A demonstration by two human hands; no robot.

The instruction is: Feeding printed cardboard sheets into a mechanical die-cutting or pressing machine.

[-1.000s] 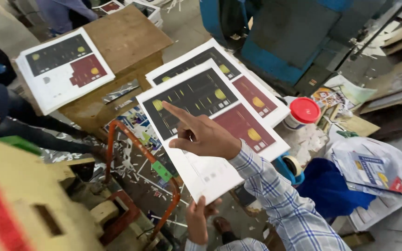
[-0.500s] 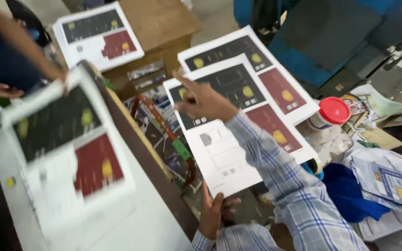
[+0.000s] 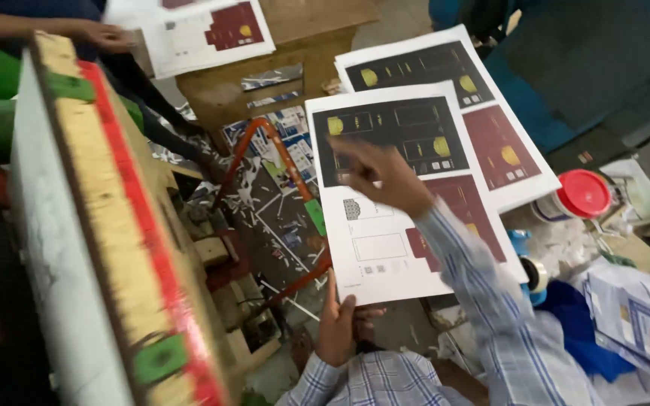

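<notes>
Red-lidded jar (image 3: 582,197) and blue cloth (image 3: 582,331) right of printed sheet (image 3: 385,248).

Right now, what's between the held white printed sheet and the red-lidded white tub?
Head view: a second printed sheet, partly under the held sheet, stretches toward the tub.

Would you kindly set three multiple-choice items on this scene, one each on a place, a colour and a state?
1. Where is the left hand?
A. at the near edge of the printed sheet
B. on the jar
C. on the wooden table

2. What colour is the lid of the jar?
A. green
B. red
C. yellow

3. How is the right hand placed?
A. closed around a tool
B. under the sheet
C. over the sheet's dark panel, holding nothing

Answers:
1 A, its fingers grip the sheet's near edge.
2 B, the round lid right of the sheets is red.
3 C, it lies above the dark print with no object in it.
</notes>
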